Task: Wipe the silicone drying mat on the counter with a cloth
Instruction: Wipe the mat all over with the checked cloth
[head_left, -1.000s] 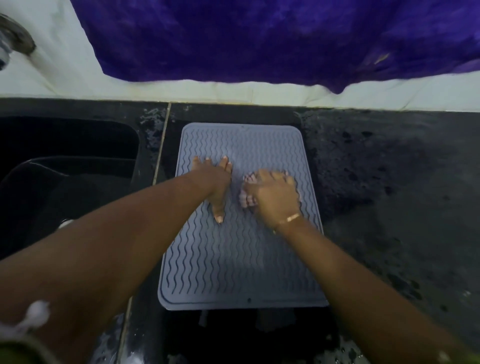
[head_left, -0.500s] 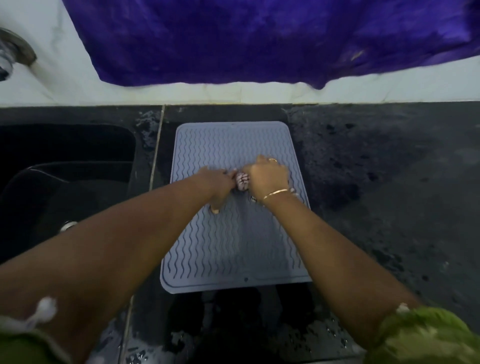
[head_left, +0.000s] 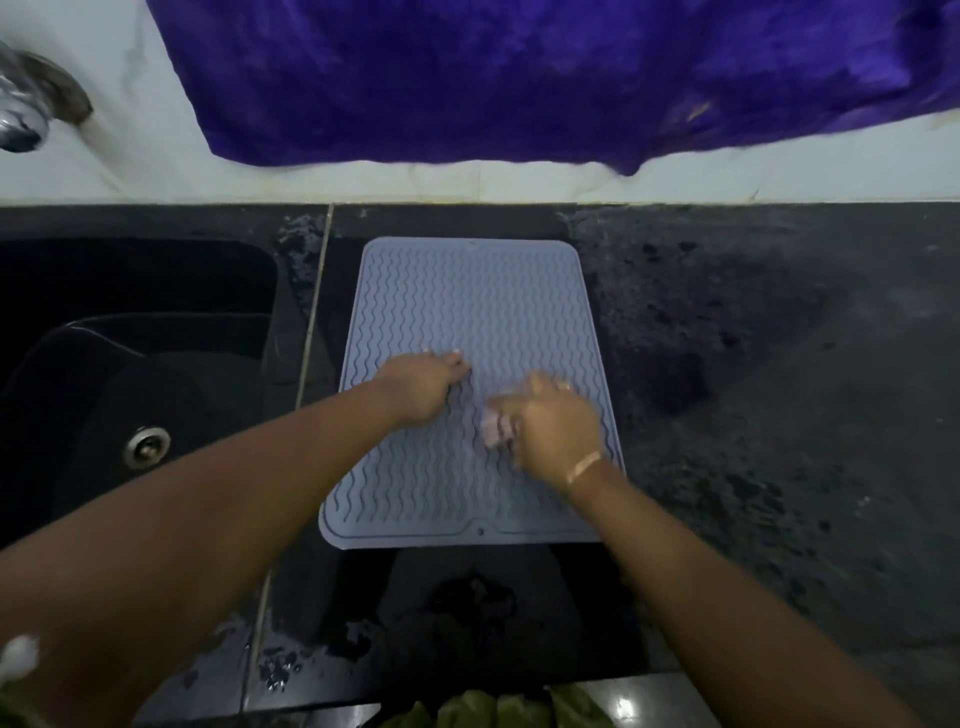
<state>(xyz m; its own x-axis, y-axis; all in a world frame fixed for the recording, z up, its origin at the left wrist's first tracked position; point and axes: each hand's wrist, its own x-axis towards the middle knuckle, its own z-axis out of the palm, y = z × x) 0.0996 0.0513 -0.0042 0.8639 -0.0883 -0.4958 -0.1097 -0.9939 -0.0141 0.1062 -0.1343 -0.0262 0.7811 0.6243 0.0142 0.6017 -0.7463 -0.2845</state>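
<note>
A grey-blue silicone drying mat (head_left: 470, 291) with wavy ridges lies flat on the black counter, its long side running away from me. My left hand (head_left: 420, 387) presses palm-down on the mat's left middle, fingers spread, holding nothing. My right hand (head_left: 553, 428) is on the mat's right middle, closed on a small pale pinkish cloth (head_left: 496, 428) that peeks out at its left side. The cloth is blurred and mostly covered by the fingers. A thin gold bangle sits on my right wrist.
A black sink (head_left: 130, 364) with a metal drain (head_left: 147, 446) lies left of the mat, past a seam in the counter. A chrome tap (head_left: 31, 111) juts out at top left. A purple cloth (head_left: 519, 78) hangs on the white wall behind. The speckled wet counter (head_left: 779, 389) extends right.
My right hand with the cloth has moved right and toward me, away from my left hand. My left hand stayed pressed on the mat. The view has shifted a little.
</note>
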